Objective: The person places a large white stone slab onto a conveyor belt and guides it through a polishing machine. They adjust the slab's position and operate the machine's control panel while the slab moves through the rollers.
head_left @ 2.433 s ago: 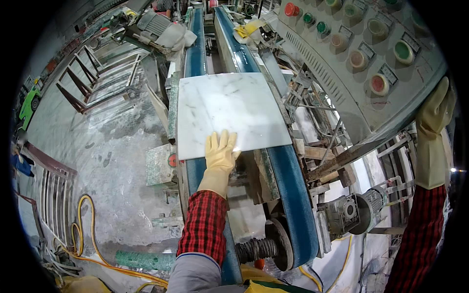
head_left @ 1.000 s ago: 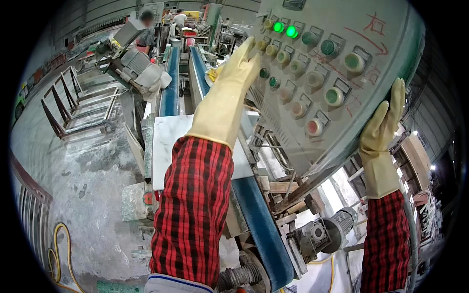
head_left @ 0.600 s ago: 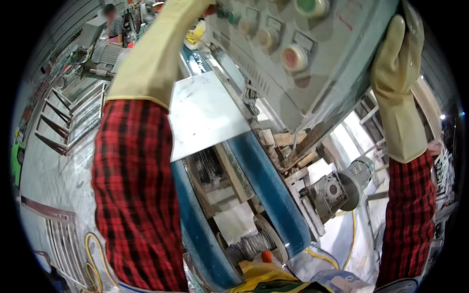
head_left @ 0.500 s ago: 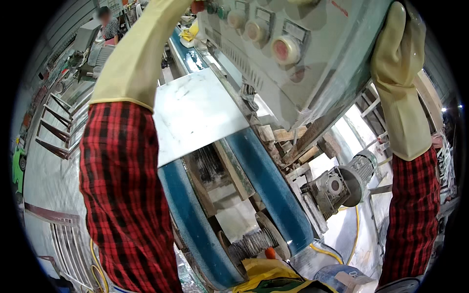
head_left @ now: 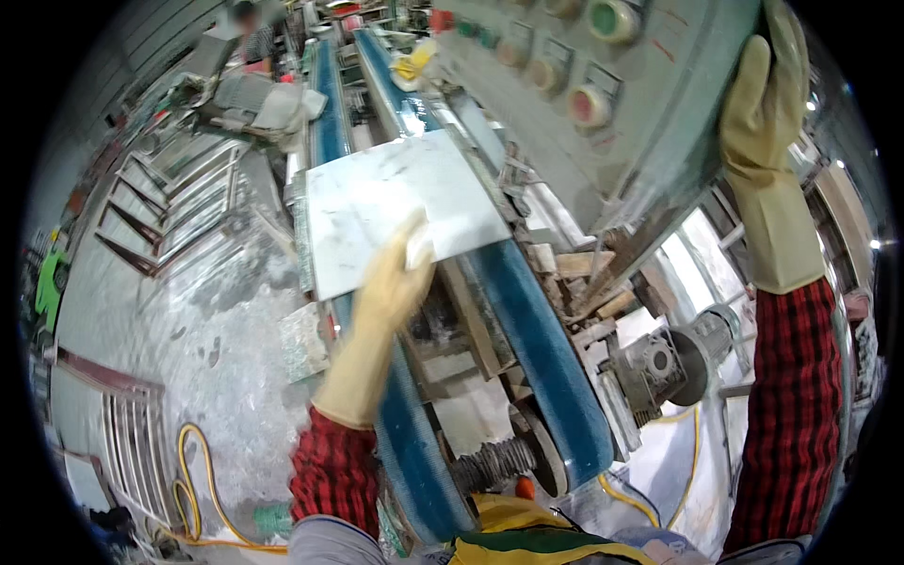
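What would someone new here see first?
Probably the shiny white slab across two blue belts in the middle. Next, the grey panel of coloured buttons at upper right, with the right hand at its edge. The left hand, blurred, is over the slab's near edge.

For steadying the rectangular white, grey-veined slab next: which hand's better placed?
Probably the yellow-gloved left hand: it's at the near edge of the slab. The yellow-gloved right hand is off beside the grey metal control panel.

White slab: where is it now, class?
In the head view, the white slab lies across two blue belts, left of the control panel, by the left hand.
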`<state>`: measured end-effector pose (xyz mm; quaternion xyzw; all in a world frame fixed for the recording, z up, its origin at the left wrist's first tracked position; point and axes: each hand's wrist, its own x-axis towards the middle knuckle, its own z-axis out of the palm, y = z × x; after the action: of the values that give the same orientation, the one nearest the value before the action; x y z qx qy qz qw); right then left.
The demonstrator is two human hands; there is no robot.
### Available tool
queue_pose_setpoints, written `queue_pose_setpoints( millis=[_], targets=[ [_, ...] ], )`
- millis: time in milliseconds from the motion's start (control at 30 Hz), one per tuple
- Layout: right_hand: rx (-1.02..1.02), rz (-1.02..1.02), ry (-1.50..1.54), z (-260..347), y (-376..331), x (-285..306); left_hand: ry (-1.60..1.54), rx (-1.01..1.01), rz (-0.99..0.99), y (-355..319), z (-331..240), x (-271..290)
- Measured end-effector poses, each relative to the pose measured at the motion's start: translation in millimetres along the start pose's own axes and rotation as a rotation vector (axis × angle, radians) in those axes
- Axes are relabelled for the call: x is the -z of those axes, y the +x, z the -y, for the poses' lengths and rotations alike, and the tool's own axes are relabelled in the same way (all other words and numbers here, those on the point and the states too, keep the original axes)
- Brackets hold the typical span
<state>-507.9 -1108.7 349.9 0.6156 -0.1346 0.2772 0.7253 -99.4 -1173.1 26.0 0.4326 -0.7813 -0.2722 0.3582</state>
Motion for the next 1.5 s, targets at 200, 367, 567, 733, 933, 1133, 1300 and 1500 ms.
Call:
queue_pose_setpoints(
  millis=[200, 367, 567, 733, 933, 1133, 1300, 1500],
  targets=[
    [-0.439, 0.010, 0.097, 37.5, 13.6, 12.3, 0.189, 0.262, 0.195, -250.2, 11.3, -33.4],
    [-0.436, 0.003, 0.091, 38.0, 25.7, 13.4, 0.441, -0.080, 0.002, -271.4, -10.4, -43.1],
    [-0.506, -0.009, 0.073, 47.4, 34.6, 15.8, 0.507, -0.078, -0.038, -276.3, 0.1, -52.6],
    [-0.481, -0.032, 0.084, 52.2, 32.6, 11.1, 0.510, -0.047, -0.030, -278.9, 4.3, -51.5],
    [-0.484, -0.025, 0.078, 42.8, 31.9, 17.0, 0.509, -0.035, 0.012, -270.9, 6.1, -56.3],
    [-0.479, -0.028, 0.039, 38.7, 24.1, 15.7, 0.550, -0.046, 0.013, -264.6, 6.1, -58.2],
    [-0.511, -0.034, 0.054, 53.6, 25.0, 3.8, 0.592, -0.004, 0.021, -270.4, 13.3, -51.5],
    [-0.338, -0.017, 0.128, 56.5, 36.9, 18.0, 0.601, -0.018, 0.024, -261.9, 14.1, -58.2]
  ],
)
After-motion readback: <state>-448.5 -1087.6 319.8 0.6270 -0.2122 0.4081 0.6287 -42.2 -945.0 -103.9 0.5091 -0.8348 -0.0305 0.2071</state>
